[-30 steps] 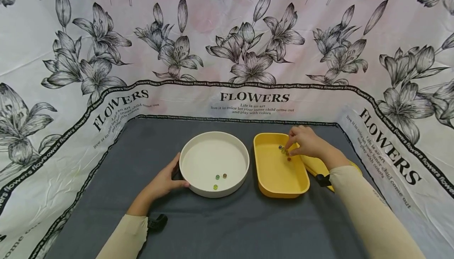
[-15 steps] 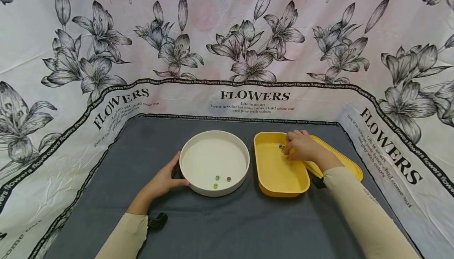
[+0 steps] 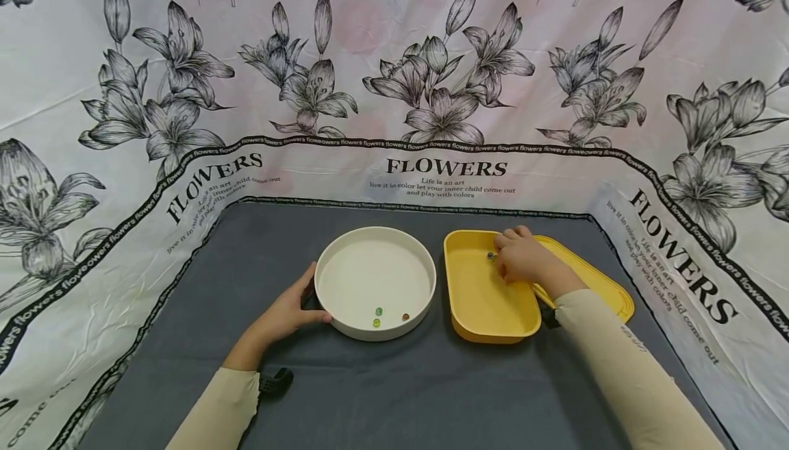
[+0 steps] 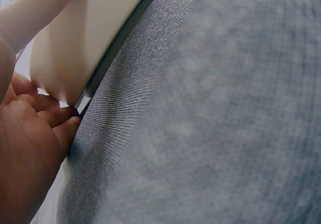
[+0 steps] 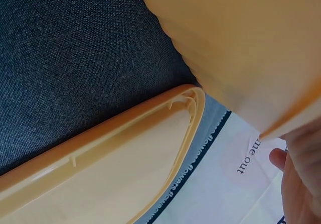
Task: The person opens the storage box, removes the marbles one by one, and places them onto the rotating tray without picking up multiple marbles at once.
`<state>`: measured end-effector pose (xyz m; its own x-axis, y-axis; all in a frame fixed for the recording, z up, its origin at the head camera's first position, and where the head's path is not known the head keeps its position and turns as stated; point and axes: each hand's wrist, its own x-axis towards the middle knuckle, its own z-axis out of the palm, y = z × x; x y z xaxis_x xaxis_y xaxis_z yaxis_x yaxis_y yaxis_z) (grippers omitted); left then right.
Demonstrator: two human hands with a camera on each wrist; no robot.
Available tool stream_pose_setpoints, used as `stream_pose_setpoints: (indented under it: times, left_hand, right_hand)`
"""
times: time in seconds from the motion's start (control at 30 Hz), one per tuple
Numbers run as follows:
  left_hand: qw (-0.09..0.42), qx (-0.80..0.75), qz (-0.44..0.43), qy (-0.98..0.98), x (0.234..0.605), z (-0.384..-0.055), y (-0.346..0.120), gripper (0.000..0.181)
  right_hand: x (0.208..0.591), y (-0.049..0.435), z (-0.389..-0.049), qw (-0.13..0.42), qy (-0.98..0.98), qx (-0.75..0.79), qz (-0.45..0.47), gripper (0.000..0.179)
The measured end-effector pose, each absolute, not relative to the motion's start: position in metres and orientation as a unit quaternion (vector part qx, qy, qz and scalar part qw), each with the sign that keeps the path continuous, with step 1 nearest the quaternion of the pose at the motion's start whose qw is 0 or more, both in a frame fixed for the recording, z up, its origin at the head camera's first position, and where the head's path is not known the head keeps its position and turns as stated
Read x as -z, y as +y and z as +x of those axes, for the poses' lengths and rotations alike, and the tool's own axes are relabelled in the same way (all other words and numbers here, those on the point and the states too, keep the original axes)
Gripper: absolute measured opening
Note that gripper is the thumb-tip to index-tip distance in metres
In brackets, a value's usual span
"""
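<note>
A round white pan (image 3: 376,265) stands on the grey cloth, holding a green bead (image 3: 379,311), a yellow-green bead (image 3: 376,323) and a brown bead (image 3: 405,317). My left hand (image 3: 290,309) grips the pan's left side, thumb at the rim; in the left wrist view its fingers curl against the pan wall (image 4: 70,38). My right hand (image 3: 522,258) reaches over the far right edge of a yellow rectangular box (image 3: 493,306), fingers pointing down inside. Beside them a blue bead (image 3: 490,255) shows. The right fingertips are hidden, so anything between them cannot be seen.
A yellow lid (image 3: 592,279) lies right of the box, partly under the right forearm; its raised edge (image 5: 100,128) shows in the right wrist view. Behind the grey cloth (image 3: 382,395) rises a white flower-printed sheet (image 3: 345,107).
The brown bead has rolled right in the pan, away from the other two. My right hand has settled over the beads in the yellow box and now covers most of them. My left hand stays put.
</note>
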<state>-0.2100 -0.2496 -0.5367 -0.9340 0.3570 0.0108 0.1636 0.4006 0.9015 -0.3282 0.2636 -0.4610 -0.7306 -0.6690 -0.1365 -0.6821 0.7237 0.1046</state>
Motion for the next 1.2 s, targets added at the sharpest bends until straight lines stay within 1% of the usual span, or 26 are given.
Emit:
stream_pose_setpoints:
  times: [0.23,0.33,0.5,0.7,0.9,1.0,1.2]
  left_hand:
    - [0.095,-0.523,0.158,0.832,0.535,-0.21,-0.246,0.125]
    - [0.098,-0.524,0.153,0.832,0.535,-0.209,-0.246,0.126]
    - [0.093,-0.53,0.149,0.829,0.536,-0.21,-0.246,0.125]
    - [0.092,-0.524,0.147,0.834,0.536,-0.208,-0.248,0.124]
    - [0.084,-0.527,0.156,0.831,0.533,-0.212,-0.248,0.124]
    - [0.084,-0.528,0.158,0.83,0.533,-0.212,-0.248,0.124]
    - [0.091,-0.527,0.156,0.831,0.534,-0.21,-0.248,0.125]
  right_hand:
    - [0.463,0.266,-0.327,0.058,0.927,-0.081,-0.361,0.014]
    - [0.462,0.269,-0.327,0.045,0.926,-0.058,-0.37,0.012]
    - [0.451,0.276,-0.327,0.003,0.927,-0.01,-0.374,0.012]
    - [0.435,0.28,-0.321,-0.007,0.933,0.044,-0.358,0.008]
    - [0.413,0.271,-0.313,-0.021,0.926,0.105,-0.362,0.008]
    - [0.408,0.264,-0.311,-0.03,0.923,0.121,-0.365,0.009]
    - [0.4,0.249,-0.307,-0.028,0.916,0.148,-0.373,0.007]
